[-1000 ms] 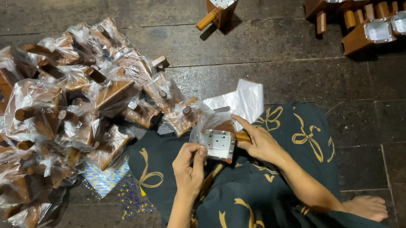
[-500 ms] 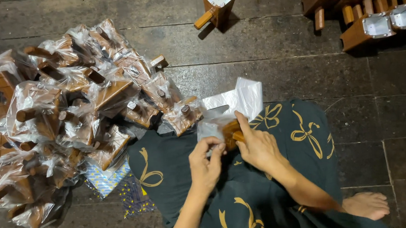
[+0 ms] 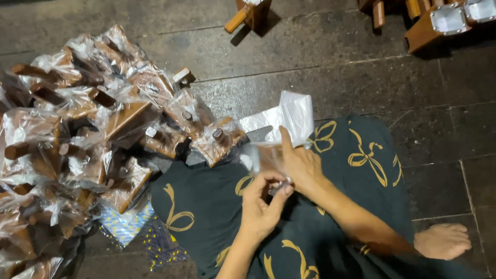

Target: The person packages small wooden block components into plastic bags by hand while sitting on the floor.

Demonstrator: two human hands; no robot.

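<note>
Clear plastic bag [image 3: 263, 155], small wooden piece inside, held over the lap on the dark gold-patterned cloth [image 3: 207, 215]. Right hand [image 3: 300, 165] grips the bag, thumb raised along its edge; left hand [image 3: 260, 204] has its fingers [image 3: 279, 190] pinched narrow at the lower edge of the bag. Blurred, so the exact pinch is unclear. Judgement: keep the film taut between both hands and work close to the wood so the wrap sits snug. Heap of bagged wooden pieces [image 3: 73, 143] lies just left on the stone floor [image 3: 340, 66]; spare bags [image 3: 283, 116] rest by the knee.
</note>
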